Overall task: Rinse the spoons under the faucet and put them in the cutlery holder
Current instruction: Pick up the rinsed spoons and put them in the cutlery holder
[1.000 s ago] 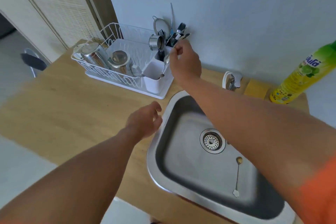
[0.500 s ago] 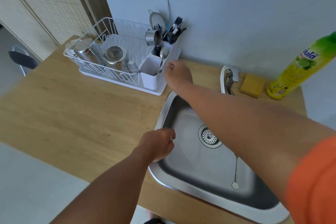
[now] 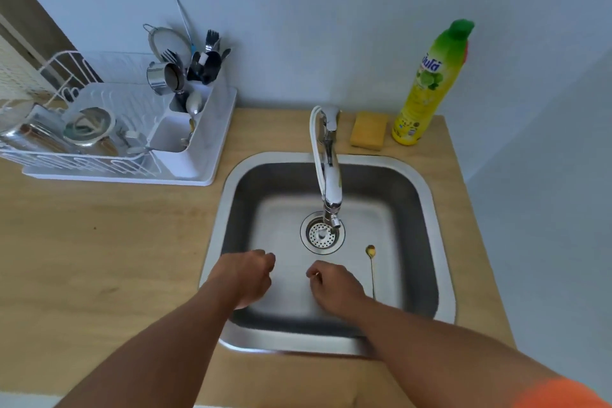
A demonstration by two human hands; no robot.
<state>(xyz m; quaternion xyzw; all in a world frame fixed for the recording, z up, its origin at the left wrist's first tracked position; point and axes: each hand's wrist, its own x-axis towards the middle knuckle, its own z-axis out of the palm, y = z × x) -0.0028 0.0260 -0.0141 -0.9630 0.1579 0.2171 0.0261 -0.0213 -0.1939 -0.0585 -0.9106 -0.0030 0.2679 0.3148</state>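
A thin gold spoon (image 3: pixel 372 270) lies on the floor of the steel sink (image 3: pixel 427 209), right of the drain. My right hand (image 3: pixel 334 288) hovers over the sink just left of that spoon, fingers curled, holding nothing. My left hand (image 3: pixel 246 275) hangs over the sink's left side, loosely closed and empty. The chrome faucet (image 3: pixel 329 169) reaches over the drain; no water shows. The white cutlery holder (image 3: pixel 185 139) at the drying rack's right end holds a steel spoon (image 3: pixel 193 103), forks and dark utensils.
A white dish rack (image 3: pixel 99 142) with metal pots stands at the back left on the wooden counter (image 3: pixel 99 242). A yellow sponge (image 3: pixel 368 130) and a yellow-green dish soap bottle (image 3: pixel 430 86) sit behind the sink. The wall is close behind.
My right hand let go of a spoon in the cutlery holder and drew back over the sink. My left hand moved right over the sink. The view tilted down.
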